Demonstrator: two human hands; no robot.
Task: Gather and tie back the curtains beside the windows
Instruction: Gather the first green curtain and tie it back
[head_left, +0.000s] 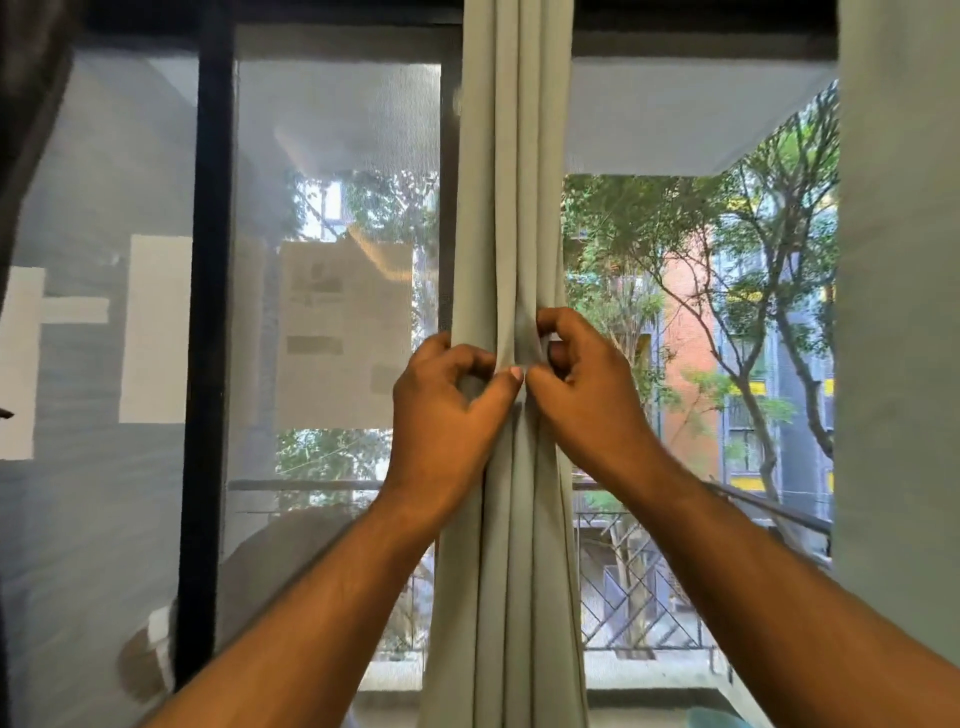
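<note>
Two bare forearms reach up from the lower corners of the frame toward a window. The left hand (447, 410) and the right hand (582, 379) meet at mid-height on a pale grey-green fabric curtain (511, 156), which hangs in a narrow bunch of vertical folds down the centre of the view. The left hand is closed around the left side of the bunch, its thumb pressed across the front folds. The right hand pinches the front of the same bunch with curled fingers, and something small and pale shows between them, too small to identify. The thumbs of both hands touch or nearly touch at the middle fold. The fabric narrows where the hands hold it and spreads wider toward the bottom edge.

A second panel of the same pale fabric (898, 312) hangs flat along the right edge, well apart from the gathered one. Just behind the curtain stands a black-framed window (208, 312), its left panes covered by a fine grey mesh screen (332, 130) with pale rectangular paper sheets (156, 327) showing on it. Through the clear right pane a metal balcony railing (639, 582) appears, then green leafy trees (675, 223) and a brick-red building (691, 322) beyond.
</note>
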